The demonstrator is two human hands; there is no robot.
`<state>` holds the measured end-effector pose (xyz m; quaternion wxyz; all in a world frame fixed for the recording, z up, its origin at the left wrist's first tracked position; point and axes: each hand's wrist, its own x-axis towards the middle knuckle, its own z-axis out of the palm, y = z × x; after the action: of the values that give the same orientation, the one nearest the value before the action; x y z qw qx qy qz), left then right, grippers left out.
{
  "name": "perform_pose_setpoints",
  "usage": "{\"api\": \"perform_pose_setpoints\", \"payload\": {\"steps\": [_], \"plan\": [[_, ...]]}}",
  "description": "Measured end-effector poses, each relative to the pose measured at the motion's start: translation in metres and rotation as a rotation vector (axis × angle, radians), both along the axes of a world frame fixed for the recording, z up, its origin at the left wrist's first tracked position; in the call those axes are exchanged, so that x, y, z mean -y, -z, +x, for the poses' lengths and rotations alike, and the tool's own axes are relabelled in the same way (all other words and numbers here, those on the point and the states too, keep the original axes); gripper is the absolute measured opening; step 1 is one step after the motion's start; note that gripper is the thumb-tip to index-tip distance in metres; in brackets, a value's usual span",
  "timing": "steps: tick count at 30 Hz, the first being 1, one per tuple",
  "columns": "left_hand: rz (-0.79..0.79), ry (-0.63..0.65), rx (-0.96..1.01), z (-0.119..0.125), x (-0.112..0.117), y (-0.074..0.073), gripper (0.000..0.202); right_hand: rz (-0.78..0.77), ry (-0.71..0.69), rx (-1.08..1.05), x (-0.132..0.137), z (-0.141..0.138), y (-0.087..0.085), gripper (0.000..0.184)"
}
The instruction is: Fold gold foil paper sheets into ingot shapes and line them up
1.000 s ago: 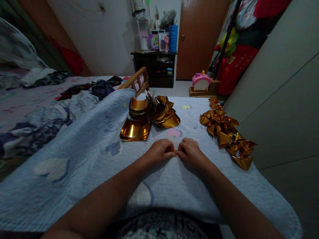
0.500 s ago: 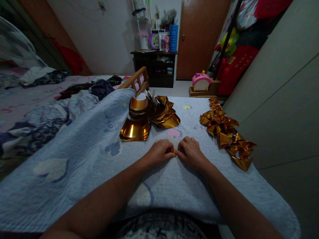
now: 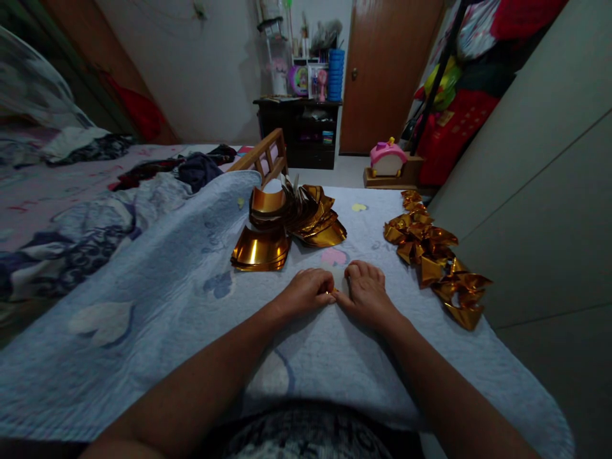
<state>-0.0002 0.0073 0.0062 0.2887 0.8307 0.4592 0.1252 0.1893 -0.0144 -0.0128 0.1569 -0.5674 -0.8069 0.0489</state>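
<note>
My left hand is closed, thumb and fingers pinching a small bit of gold foil paper low over the bed cover. Beside it, my right hand lies palm down with its fingers forward, and its thumb reaches left to the same foil. A pale patch between the hands may be the paper's back; most of the sheet is hidden under them. Beyond my left hand, curved gold foil sheets are stacked next to a fanned pile of more sheets. Folded gold foil pieces lie in a row at the right.
The light blue quilted cover spreads under everything. A wooden bed rail rises at the far edge. Clothes lie on the bed at left. A pale cabinet stands close on the right; a pink toy sits beyond the cover.
My right hand has loosened from a pinch; its fingers have stretched forward and its thumb has straightened toward the left. My left hand keeps its pinch.
</note>
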Motion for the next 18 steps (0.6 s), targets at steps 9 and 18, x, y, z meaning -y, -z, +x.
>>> {"api": "perform_pose_setpoints", "payload": {"steps": [9, 18], "plan": [[0.006, 0.030, -0.006, -0.001, 0.000, -0.002, 0.010, -0.015, 0.034, -0.004, -0.005, 0.017, 0.008, 0.042], [-0.019, 0.021, 0.017, -0.001, 0.000, -0.005, 0.009, -0.098, -0.025, -0.130, -0.012, 0.034, 0.000, 0.047]]}}
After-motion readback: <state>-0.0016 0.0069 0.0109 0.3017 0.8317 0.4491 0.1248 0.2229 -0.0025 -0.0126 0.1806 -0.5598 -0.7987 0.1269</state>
